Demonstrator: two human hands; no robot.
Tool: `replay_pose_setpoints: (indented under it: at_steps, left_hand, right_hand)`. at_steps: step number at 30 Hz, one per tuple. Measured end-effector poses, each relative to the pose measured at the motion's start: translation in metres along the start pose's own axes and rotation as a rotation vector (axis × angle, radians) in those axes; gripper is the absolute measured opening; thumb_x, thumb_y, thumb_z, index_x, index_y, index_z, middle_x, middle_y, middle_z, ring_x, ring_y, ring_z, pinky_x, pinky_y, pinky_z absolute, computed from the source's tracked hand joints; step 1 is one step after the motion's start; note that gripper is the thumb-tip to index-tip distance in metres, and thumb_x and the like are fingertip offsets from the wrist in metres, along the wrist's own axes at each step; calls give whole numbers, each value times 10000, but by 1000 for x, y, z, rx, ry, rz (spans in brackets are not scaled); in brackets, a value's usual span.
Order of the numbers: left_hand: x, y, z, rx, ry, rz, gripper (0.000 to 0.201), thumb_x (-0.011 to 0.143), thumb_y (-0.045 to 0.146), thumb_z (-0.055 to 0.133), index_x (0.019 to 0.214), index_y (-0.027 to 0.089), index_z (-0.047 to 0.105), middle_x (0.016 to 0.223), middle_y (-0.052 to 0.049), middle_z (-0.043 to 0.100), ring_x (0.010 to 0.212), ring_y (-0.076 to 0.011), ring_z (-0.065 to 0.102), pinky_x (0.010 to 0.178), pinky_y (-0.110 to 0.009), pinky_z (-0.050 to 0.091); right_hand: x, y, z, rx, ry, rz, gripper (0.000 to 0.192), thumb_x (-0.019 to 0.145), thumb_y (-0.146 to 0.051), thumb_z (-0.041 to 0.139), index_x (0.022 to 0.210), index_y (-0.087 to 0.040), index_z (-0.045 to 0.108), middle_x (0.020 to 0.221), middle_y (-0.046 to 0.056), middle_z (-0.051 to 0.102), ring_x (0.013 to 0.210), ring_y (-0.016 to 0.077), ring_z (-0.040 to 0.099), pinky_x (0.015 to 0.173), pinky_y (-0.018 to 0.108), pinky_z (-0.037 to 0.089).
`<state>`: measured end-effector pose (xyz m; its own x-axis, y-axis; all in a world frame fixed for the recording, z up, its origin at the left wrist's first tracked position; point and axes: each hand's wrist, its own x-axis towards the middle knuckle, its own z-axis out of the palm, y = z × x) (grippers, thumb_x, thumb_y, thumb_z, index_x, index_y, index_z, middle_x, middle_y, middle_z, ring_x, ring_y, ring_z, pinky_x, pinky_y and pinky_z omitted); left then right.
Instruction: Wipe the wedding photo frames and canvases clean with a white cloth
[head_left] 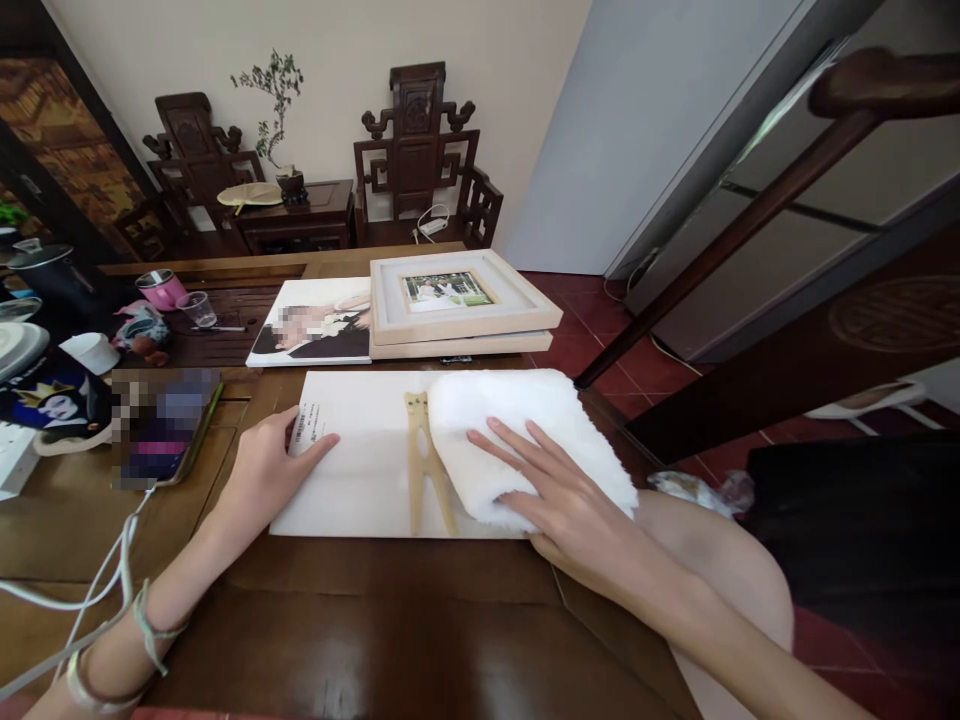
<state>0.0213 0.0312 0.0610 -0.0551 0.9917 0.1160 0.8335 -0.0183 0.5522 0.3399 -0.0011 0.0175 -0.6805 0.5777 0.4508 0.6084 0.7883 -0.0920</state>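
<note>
Two hands rest flat on a white board (360,470) lying on the wooden table (375,620). The left hand (262,465) presses its edge, fingers loose, gripping nothing. The right hand (555,490) lies open on a fluffy white cloth (517,420), beside a wooden stand (424,460).

white board (360,470), face down on wooden table (360,620); wooden stand (424,460) on its back. left hand (262,465) flat on left edge. right hand (555,490) pressing white fluffy cloth (510,420). behind: stacked picture frames (457,305), photo print (315,325).
</note>
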Motion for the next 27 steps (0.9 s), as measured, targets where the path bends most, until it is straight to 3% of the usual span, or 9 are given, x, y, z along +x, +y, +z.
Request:
replay_pose_setpoints:
  at_steps: [3,6,8,10,13,16,22,27]
  left_hand:
    - [-3,-4,4,42,17,24,255,744,472,714,746,224,653,639,-12,602,608,-219,528,614,-296,358]
    - [-8,-11,14,29,89,60,289,755,487,702,825,208,674,827,-105,668,841,-323,608,795,-391,449]
    - [-10,-15,21,85,80,100,379,830,488,607,998,156,678,1047,-191,655,1055,-400,572,934,-495,424]
    - [-11,-18,27,113,39,191,473,892,460,512,1173,97,626,1291,-251,550,1256,-429,455,1042,-551,354]
    - [-10,-20,32,71,-90,331,523,944,419,435,1345,93,519,1515,-219,374,1434,-373,271,1153,-530,240]
    - [-7,-23,34,33,-189,371,529,979,397,383,1446,149,423,1567,-148,335,1479,-300,216,1196,-497,164]
    - [-6,-27,35,72,-199,367,541,1002,396,309,1488,165,366,1573,-125,333,1483,-275,219,1201,-483,177]
    - [-6,-31,37,186,-167,396,540,1011,382,280,1492,144,340,1574,-129,329,1478,-273,234,1193,-497,231]
  right_hand:
    - [1,0,0,-3,-15,2,434,661,125,388,763,-179,680,1464,157,477,1413,329,308,1094,638,346]
    - [3,-1,-1,-32,-39,-6,415,674,113,400,767,-177,682,1446,178,493,1400,341,329,1082,645,354]
    - [4,-2,-2,-50,-56,-13,411,661,116,404,769,-167,682,1429,202,505,1387,361,344,1067,657,364]
    - [6,-3,-4,-57,-78,-6,421,630,121,410,781,-160,685,1423,211,509,1378,375,355,1059,659,371]
    - [11,1,-8,-42,-129,28,449,605,115,432,841,-161,695,1437,199,501,1384,371,345,1071,636,374]
    - [21,14,-10,2,-171,46,485,608,108,441,926,-155,698,1438,191,507,1391,358,343,1085,616,368]
    - [46,47,-1,59,-195,112,621,612,121,395,1103,-150,663,1429,168,528,1389,321,367,1110,591,346]
    - [40,36,0,60,-203,103,570,603,113,410,1031,-140,688,1426,179,527,1399,348,337,1108,616,331]
